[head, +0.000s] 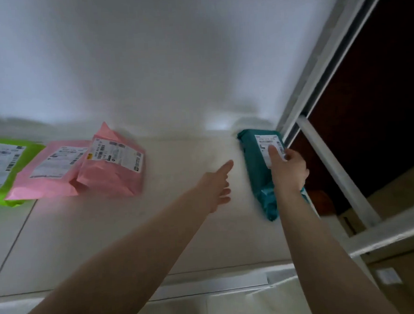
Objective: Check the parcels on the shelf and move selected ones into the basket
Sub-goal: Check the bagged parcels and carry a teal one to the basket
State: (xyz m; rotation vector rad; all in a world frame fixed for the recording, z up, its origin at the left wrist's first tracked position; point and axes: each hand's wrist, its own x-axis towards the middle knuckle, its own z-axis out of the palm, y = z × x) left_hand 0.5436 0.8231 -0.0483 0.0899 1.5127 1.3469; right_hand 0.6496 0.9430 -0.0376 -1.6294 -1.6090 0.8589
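**Right hand on the teal parcel, left hand closing in**

The teal parcel (257, 168) lies at the right end of the white shelf (137, 229), against the metal upright (332, 163). Its long axis runs away from the person, toward the back wall. The right hand (289, 172) rests on top of it, fingers (273, 152) laid over the white shipping label (268, 143); whether they clamp the parcel or only press on it I cannot tell. The left hand (216, 186) hangs just left of the parcel, forefinger out, other fingers loosely apart, holding nothing. The right hand is the nearer one. The parcel is a soft, crinkled plastic mailer. Well to its left lie two pink parcels (110, 170) and a green parcel (6, 174). No basket shows.
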